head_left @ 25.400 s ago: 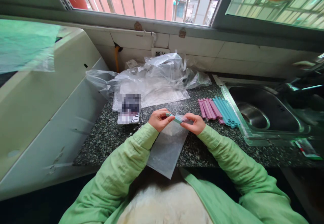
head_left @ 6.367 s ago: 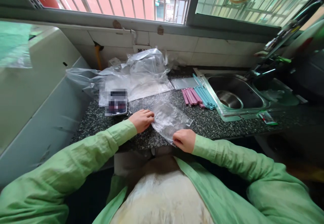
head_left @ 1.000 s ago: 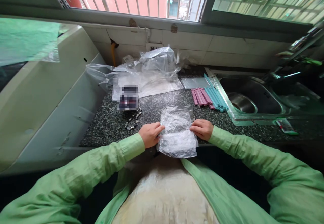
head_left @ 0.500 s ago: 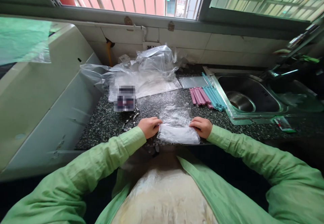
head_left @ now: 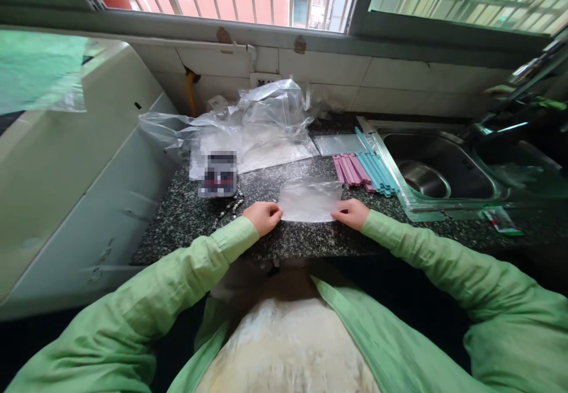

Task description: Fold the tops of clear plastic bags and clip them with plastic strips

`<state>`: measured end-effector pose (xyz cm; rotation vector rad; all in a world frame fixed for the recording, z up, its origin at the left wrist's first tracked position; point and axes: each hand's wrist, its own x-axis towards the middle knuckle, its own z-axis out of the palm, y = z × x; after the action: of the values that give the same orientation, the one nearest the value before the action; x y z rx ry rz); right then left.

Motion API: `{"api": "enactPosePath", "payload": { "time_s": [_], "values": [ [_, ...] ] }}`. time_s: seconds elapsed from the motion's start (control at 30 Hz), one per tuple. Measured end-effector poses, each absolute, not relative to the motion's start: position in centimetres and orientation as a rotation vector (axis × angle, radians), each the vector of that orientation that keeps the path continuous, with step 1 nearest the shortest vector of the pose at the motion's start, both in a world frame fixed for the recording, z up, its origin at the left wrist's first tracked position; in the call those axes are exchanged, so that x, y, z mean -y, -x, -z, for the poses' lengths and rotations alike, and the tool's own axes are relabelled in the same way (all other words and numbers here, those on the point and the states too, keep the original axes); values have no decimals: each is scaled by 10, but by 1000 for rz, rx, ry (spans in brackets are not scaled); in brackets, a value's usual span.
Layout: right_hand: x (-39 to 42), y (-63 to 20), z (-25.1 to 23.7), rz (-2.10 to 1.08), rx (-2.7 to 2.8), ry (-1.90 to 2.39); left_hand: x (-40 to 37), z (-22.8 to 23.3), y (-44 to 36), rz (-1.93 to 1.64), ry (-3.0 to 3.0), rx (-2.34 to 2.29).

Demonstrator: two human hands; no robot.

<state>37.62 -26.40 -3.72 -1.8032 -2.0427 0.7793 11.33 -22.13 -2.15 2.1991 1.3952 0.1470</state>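
A clear plastic bag (head_left: 309,200), folded into a flat rectangle, lies over the speckled dark countertop (head_left: 310,239) near its front edge. My left hand (head_left: 265,216) pinches its left near corner between thumb and fingers. At the right near corner, my right hand (head_left: 351,213) grips the bag the same way. The bag's near edge runs fairly straight between the two hands. Left of my left hand lies a beaded string (head_left: 233,206), beside a small item with a blurred-out face (head_left: 218,174).
Behind are a heap of clear plastic bags (head_left: 275,115) and a flat clear packet (head_left: 339,144). Pink strips (head_left: 350,171) and blue strips (head_left: 376,171) lie by the sink (head_left: 439,144), which holds a metal bowl (head_left: 421,178). A small packet (head_left: 502,220) sits at the sink's front.
The near part of the bag has been folded away from me, so it now looks smaller and flatter. Both hands still hold its sides, slightly farther from my body.
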Motion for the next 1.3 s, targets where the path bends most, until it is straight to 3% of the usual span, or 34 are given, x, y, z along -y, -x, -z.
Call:
{"api": "enactPosePath", "payload": {
  "time_s": [0.3, 0.57, 0.73, 0.87, 1.1, 1.3],
  "values": [
    [259, -366, 23, -656, 2164, 2190, 231, 18, -114, -98, -2287, -1512],
    [268, -374, -2, -558, 2134, 2175, 236, 22, -104, -249, -2316, -1422],
    [273, -355, -13, -107, 2198, 1696, 236, 18, -108, -549, -2671, -1135],
    [268, -325, 12, -19, 2426, 1355, 227, 23, -128, -417, -2975, -877],
    [263, -334, 39, -85, 2498, 1331, 223, 44, -131, -301, -2863, -937],
    [242, -341, 26, -191, 2414, 1255, 209, 20, -131, -395, -2853, -979]
  ]
}}
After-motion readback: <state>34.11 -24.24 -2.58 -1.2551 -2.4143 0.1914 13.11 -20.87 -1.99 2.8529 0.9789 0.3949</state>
